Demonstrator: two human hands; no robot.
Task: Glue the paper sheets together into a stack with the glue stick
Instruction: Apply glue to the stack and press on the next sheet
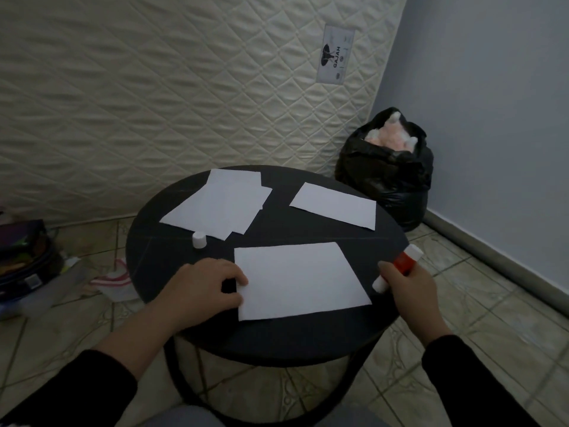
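Note:
A white paper sheet [298, 278] lies at the front of the round black table [277, 337]. My left hand [204, 286] rests on the table with its fingertips on the sheet's left edge. My right hand [408, 288] grips an uncapped red and white glue stick [400, 266] at the table's right rim, just right of the sheet. The white cap [199, 239] stands on the table left of centre. A loose pile of several white sheets [220, 208] lies at the back left. A single white sheet [335, 205] lies at the back right.
A quilted mattress [184, 87] leans upright behind the table. A full black rubbish bag [388, 177] stands on the tiled floor at the back right. Boxes and clutter [27, 266] sit on the floor to the left.

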